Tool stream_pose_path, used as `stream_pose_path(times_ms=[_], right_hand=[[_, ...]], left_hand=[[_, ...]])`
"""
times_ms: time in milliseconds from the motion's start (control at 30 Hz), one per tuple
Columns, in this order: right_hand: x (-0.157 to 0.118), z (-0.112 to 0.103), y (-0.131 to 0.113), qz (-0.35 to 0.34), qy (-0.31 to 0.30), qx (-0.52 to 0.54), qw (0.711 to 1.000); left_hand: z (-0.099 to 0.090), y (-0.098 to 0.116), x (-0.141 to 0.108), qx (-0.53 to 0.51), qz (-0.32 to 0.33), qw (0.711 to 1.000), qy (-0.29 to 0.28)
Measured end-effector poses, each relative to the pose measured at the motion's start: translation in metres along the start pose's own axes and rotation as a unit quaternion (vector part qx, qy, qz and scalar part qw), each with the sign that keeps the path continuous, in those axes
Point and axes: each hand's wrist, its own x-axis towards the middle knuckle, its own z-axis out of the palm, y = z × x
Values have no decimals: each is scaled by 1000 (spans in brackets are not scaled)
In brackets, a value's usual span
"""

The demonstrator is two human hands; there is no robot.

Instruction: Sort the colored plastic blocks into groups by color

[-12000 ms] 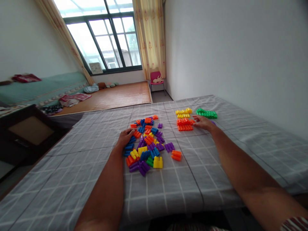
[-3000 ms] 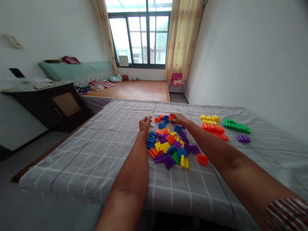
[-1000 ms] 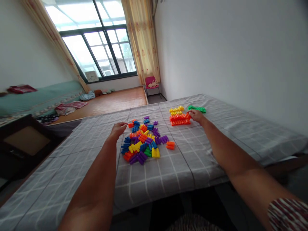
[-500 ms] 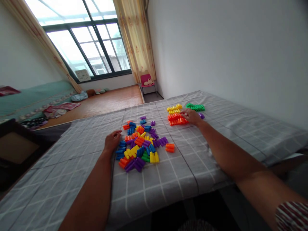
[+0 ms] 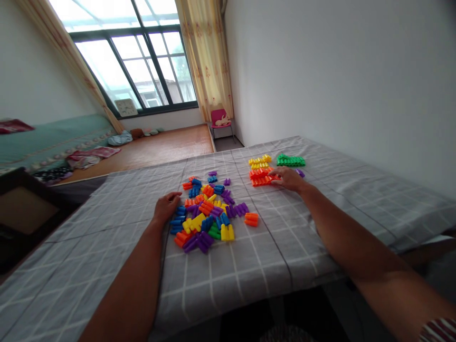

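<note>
My left hand [image 5: 167, 207] rests on the cloth at the left edge of a loose pile of plastic toy blocks [image 5: 206, 207], its fingers loosely curled together with nothing seen in them. The blocks are ribbed pieces in orange, blue, purple, yellow and green. Farther right, my right hand [image 5: 289, 179] has its thumb and fingertips closed on the right end of the orange blocks [image 5: 261, 176], which lie in two rows. Yellow blocks [image 5: 260, 162] are lined up just behind them. Beyond the hand lie green blocks [image 5: 291, 161] and a partly hidden purple block [image 5: 300, 173].
A grey checked cloth [image 5: 228, 280] covers the table. One orange block [image 5: 251, 219] lies apart, right of the pile. The white wall [image 5: 338, 71] runs along the right side. Past the far edge are a wooden platform [image 5: 171, 142] and a pink chair [image 5: 221, 118].
My right hand has shifted slightly right and down, with thumb and fingers now around the end of the orange rows. The left hand stays beside the pile. The camera view has shifted a little.
</note>
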Motion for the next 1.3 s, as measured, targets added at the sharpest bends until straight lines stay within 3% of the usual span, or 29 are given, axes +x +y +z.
stream_pose_path(times_ms=[300, 533, 633, 800, 900, 1000, 1167, 1300], right_hand=[[0, 4, 7, 9, 22, 3, 1000], [-3, 1, -4, 57, 97, 50, 992], [-4, 7, -19, 55, 96, 66, 992], [15, 23, -78, -53, 18, 71, 996], [43, 33, -128, -150, -48, 50, 986], [82, 48, -177, -208, -55, 14, 976], [146, 97, -240, -230, -66, -41, 970], [174, 135, -265, -210, -121, -78, 967]], left_hand=[[3, -3, 3, 20, 6, 1000, -13], [5, -2, 1, 19, 14, 1000, -16], [7, -3, 1, 4, 16, 1000, -12], [11, -5, 1, -25, 16, 1000, -2], [15, -9, 4, -63, 15, 998, 21], [20, -14, 7, -131, 3, 991, 39], [24, -16, 7, -171, -29, 984, 30], [23, -14, 5, -161, -31, 986, 17]])
